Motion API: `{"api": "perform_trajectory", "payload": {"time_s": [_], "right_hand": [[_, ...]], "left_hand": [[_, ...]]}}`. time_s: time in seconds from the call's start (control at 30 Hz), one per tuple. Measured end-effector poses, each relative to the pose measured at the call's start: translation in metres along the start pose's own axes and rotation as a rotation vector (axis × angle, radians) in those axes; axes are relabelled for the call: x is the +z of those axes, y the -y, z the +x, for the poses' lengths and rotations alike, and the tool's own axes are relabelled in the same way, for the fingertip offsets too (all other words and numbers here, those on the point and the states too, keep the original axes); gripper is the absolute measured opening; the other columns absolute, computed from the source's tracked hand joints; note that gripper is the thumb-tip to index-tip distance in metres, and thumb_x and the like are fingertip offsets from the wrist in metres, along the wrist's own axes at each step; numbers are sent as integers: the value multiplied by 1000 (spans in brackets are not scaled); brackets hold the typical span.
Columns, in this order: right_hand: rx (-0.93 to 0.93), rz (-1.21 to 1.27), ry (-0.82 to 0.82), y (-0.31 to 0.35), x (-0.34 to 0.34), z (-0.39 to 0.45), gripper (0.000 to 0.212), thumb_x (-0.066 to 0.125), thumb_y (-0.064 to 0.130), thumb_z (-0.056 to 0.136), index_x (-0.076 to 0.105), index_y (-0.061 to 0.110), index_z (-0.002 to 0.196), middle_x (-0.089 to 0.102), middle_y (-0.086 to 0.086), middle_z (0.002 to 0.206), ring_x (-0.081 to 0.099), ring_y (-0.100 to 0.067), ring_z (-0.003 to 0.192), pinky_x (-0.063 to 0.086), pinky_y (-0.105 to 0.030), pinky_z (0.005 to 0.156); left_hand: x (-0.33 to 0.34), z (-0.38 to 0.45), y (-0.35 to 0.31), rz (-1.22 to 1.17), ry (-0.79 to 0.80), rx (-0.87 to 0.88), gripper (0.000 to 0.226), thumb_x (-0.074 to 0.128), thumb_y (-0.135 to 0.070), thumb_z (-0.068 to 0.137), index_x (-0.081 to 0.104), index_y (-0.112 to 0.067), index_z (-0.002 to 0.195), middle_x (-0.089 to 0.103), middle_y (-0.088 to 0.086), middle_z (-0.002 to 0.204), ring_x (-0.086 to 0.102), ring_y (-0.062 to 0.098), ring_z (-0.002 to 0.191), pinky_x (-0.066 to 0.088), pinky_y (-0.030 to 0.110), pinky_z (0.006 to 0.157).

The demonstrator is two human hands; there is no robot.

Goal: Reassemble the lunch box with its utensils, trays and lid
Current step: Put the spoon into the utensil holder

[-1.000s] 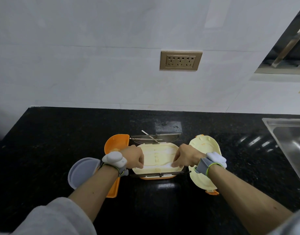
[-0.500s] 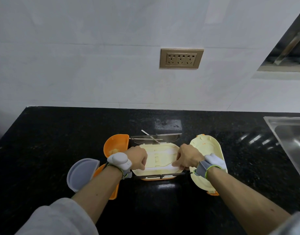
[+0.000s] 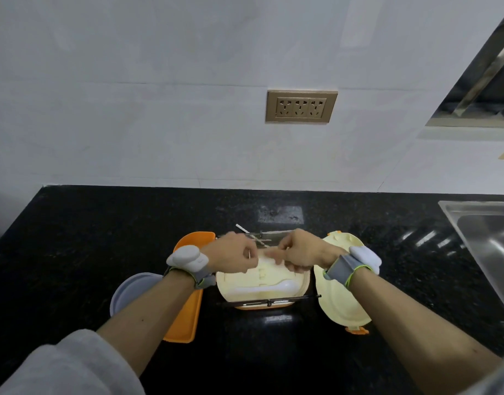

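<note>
- I see a glossy black speckled stone counter [image 3: 102, 238] — it mirrors light.
- The cream tray [image 3: 262, 280] and orange lid [image 3: 185, 323] look like smooth matt plastic.
- The sink [image 3: 484, 238] is brushed metal.
- My wristbands [image 3: 345, 269] look like grey cloth.

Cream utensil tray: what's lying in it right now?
A white spoon lies along the near edge of the cream utensil tray. Both hands, left hand and right hand, cover its far part.
</note>
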State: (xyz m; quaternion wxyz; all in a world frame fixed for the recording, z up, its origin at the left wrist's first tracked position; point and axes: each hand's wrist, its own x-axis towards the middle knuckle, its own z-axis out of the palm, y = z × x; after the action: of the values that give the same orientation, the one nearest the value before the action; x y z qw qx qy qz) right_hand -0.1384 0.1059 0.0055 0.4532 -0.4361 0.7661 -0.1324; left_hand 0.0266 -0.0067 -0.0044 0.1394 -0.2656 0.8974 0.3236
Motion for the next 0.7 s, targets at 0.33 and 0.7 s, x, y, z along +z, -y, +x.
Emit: {"api": "perform_trajectory", "payload": {"time_s": [0.33,0.7], "right_hand": [[-91,412,-317,22,-34,6,36,60,38,95,71,7,82,57,-4,54,38,-11,38,31,-22,39],[7,115,-390,8,-43,60,16,64,29,92,74,17,88,70,-1,85,63,-16,81,48,-26,74]], "left_hand": [[-31,12,13,-131,-621,58,15,52,-20,99,65,-13,100,65,1,72,64,20,68,54,38,68],[-39,36,50,-141,-441,-139,25,45,-27,102,65,-15,110,66,3,103,62,18,93,52,35,85]]}}
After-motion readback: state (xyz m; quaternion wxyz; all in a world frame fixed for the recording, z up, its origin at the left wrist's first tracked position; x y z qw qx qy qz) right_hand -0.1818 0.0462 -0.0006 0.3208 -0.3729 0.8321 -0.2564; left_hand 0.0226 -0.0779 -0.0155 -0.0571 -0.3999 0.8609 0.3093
